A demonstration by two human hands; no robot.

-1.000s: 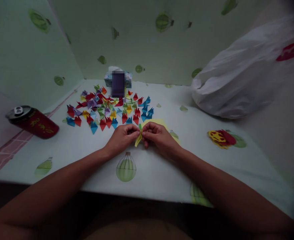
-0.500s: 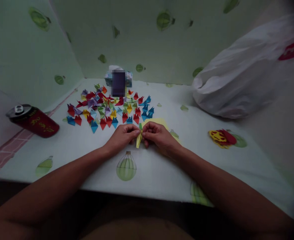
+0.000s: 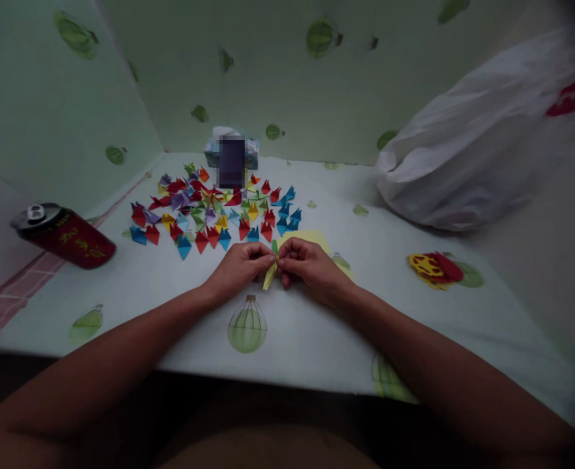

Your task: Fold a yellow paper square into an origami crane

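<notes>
A narrow folded piece of yellow paper (image 3: pixel 269 279) is pinched between my two hands above the table, its lower end pointing down and slightly left. My left hand (image 3: pixel 246 266) grips it with thumb and forefinger from the left. From the other side my right hand (image 3: pixel 305 266) pinches it near the top, with the fingertips of both hands almost touching. Under and behind my right hand lie flat yellow sheets (image 3: pixel 314 240), partly covered by it. Beyond the hands spread several small folded paper figures (image 3: pixel 202 242) in red, blue, yellow, green and purple.
A red and black drink can (image 3: pixel 67 236) stands at the left. A tissue box (image 3: pixel 254 154) with a blurred dark screen-like object (image 3: pixel 232 163) before it is at the back. A white plastic bag (image 3: pixel 453 150) fills the right rear, with a red and yellow item (image 3: pixel 436 268) nearer.
The lower end of the folded yellow paper has swung slightly left. Both hands stay in nearly the same place, still pinching it.
</notes>
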